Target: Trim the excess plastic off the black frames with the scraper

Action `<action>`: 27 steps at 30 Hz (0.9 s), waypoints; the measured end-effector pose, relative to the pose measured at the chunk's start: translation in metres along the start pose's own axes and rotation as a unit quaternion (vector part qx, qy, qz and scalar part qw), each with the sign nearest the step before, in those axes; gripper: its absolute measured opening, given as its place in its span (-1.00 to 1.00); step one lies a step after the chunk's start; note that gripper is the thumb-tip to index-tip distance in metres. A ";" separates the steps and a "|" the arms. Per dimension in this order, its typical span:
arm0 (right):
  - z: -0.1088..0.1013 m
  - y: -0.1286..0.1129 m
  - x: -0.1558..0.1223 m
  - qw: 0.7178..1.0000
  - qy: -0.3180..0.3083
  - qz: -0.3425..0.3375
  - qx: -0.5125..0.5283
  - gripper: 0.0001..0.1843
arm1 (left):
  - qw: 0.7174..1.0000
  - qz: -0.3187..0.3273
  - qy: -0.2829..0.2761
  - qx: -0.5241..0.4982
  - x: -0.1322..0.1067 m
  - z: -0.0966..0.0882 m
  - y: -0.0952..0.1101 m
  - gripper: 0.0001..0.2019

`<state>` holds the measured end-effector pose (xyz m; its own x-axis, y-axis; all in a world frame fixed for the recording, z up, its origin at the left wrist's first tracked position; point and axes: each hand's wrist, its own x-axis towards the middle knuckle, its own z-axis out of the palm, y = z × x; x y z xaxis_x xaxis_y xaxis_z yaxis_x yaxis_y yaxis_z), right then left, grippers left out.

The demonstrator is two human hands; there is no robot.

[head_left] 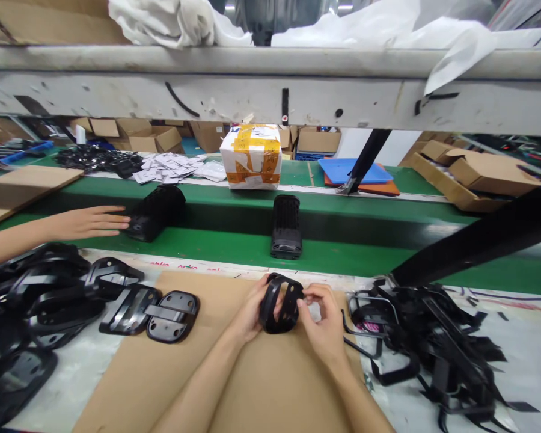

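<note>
In the head view, my left hand (pixel 249 314) grips a black plastic part with a curved band and a flat plate with round holes (pixel 290 308), tilted above the brown cardboard sheet (pixel 261 385). My right hand (pixel 321 316) is closed at the plate's right edge, thumb and fingers pinched there; whether a small piece is also between them is hidden. Two similar black parts, a near one (pixel 174 317) and its neighbour (pixel 133 308), lie on the cardboard's left side. Right of my hands lies a tangled pile of black straps and frames (pixel 437 343).
Black parts (pixel 49 300) are heaped at left. Beyond is a green conveyor (pixel 225 240) carrying a black ribbed piece (pixel 286 225) and another black piece (pixel 157 210), which a co-worker's hand (pixel 92 222) reaches toward. A slanted black post (pixel 473 231) stands right; a white beam (pixel 234 99) crosses above.
</note>
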<state>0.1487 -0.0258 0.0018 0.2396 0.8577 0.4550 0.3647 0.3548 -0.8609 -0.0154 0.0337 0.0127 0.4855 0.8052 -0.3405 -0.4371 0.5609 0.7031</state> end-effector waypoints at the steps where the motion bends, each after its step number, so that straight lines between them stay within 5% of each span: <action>1: 0.000 0.003 0.000 1.000 0.010 0.005 0.000 -0.81 | 1.000 0.006 -0.006 0.014 -0.002 0.001 -0.003 -0.51; 6: 0.002 0.007 -0.003 0.999 -0.024 0.028 0.017 -0.77 | 0.991 0.029 -0.045 0.122 -0.005 0.006 -0.019 -0.52; 14: 0.004 0.004 -0.002 0.998 -0.039 0.043 0.033 -0.71 | 0.985 0.073 -0.005 0.157 -0.004 0.010 -0.027 -0.58; 22: 0.004 0.003 -0.003 0.995 -0.060 0.059 0.061 -0.72 | 0.998 -0.027 -0.052 0.026 -0.003 0.006 -0.015 -0.52; 27: 0.002 0.000 -0.001 0.991 -0.082 0.070 0.081 -0.72 | 0.978 -0.163 -0.113 -0.070 -0.003 0.003 -0.005 -0.57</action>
<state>0.1470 -0.0258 0.0006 0.1231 0.9468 0.2973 0.1863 0.2722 -0.9440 -0.0120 0.0280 0.0118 0.7645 0.5254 -0.3734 -0.3232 0.8137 0.4831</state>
